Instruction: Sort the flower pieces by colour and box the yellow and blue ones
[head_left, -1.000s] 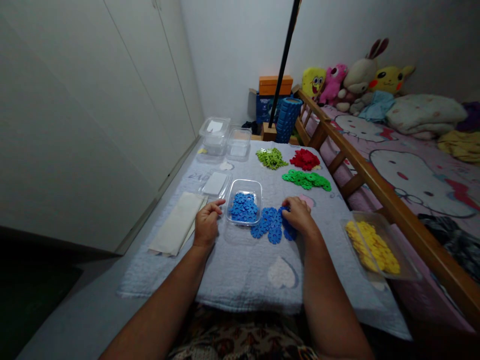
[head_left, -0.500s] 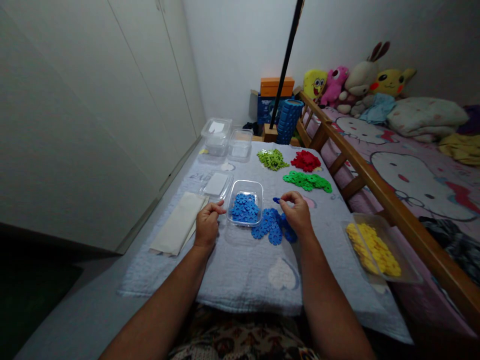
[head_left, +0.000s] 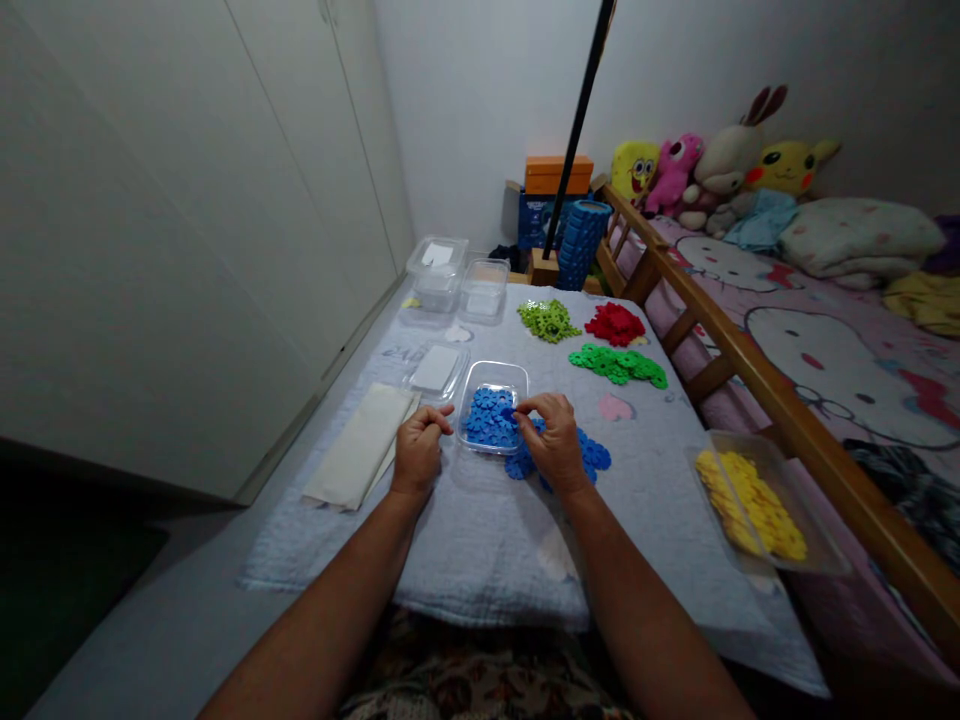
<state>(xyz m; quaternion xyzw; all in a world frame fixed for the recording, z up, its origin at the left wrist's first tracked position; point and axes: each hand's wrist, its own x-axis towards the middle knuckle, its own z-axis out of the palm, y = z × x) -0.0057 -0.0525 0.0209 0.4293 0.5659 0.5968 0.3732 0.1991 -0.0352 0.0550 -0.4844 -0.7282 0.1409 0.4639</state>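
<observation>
In the head view a clear plastic container holds a heap of blue snowflake building discs. My right hand is over its right rim, thumb and fingertips pinching a blue snowflake disc. Below that hand, partly hidden by it, more loose blue discs lie on the cloth. My left hand rests at the container's left side, fingers curled in and the index finger pointing at the wall; whether it touches the plastic I cannot tell.
Piles of lime-green, red and green discs lie toward the back right. A tub of yellow discs stands at the right edge. Clear containers, a lid and folded paper are on the left.
My right hand has moved left with a blue disc, from beyond the loose discs to the container's right rim. My left hand stays beside the container.
</observation>
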